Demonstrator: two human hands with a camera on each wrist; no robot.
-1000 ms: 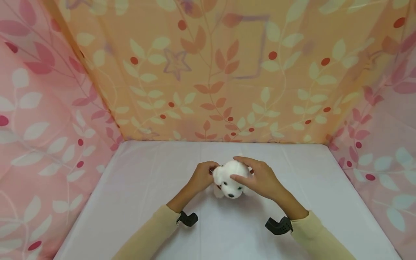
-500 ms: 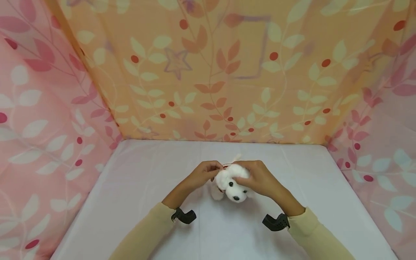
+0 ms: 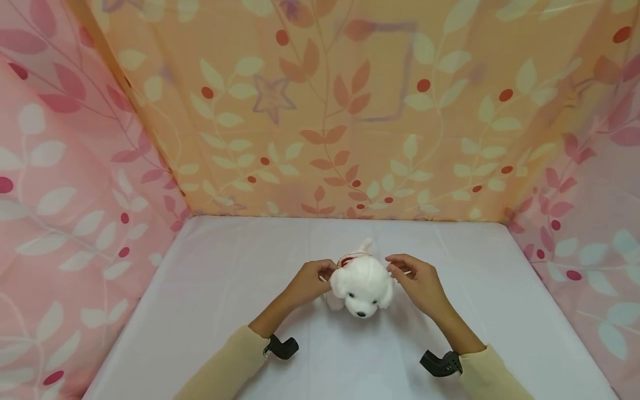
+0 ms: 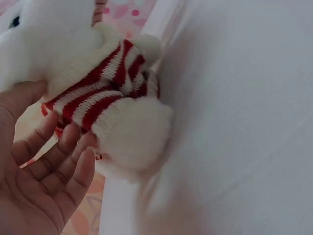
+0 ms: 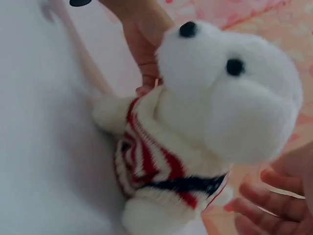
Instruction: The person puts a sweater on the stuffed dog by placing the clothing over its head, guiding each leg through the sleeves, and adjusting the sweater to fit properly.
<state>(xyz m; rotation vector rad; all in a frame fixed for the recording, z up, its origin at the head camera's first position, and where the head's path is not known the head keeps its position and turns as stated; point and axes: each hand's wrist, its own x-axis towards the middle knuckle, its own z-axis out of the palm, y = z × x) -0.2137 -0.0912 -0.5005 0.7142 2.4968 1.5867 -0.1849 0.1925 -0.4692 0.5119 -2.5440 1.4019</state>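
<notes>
A white plush dog point(image 3: 364, 280) stands on the white table, its face toward me. It wears a red-and-cream striped knitted sweater point(image 4: 98, 100), which has a dark band point(image 5: 190, 185) on one side. My left hand point(image 3: 308, 283) is at the dog's side. In the left wrist view its thumb lies by the collar under the dog's ear, while the loosely bent fingers touch the sweater's edge. On the other side, my right hand point(image 3: 416, 280) is beside the dog's head, fingers relaxed and holding nothing. Its fingertips are close to the sweater; whether they touch it I cannot tell.
White cloth covers the table point(image 3: 240, 250). An orange leaf-patterned curtain point(image 3: 320, 111) hangs behind it, with pink patterned curtains point(image 3: 60, 222) at both sides. Black camera mounts point(image 3: 440, 364) sit on both wrists.
My right hand has come off the dog's head and shifted right. The dog's head has turned and now faces me more squarely. My left hand has lowered slightly along the dog's side.
</notes>
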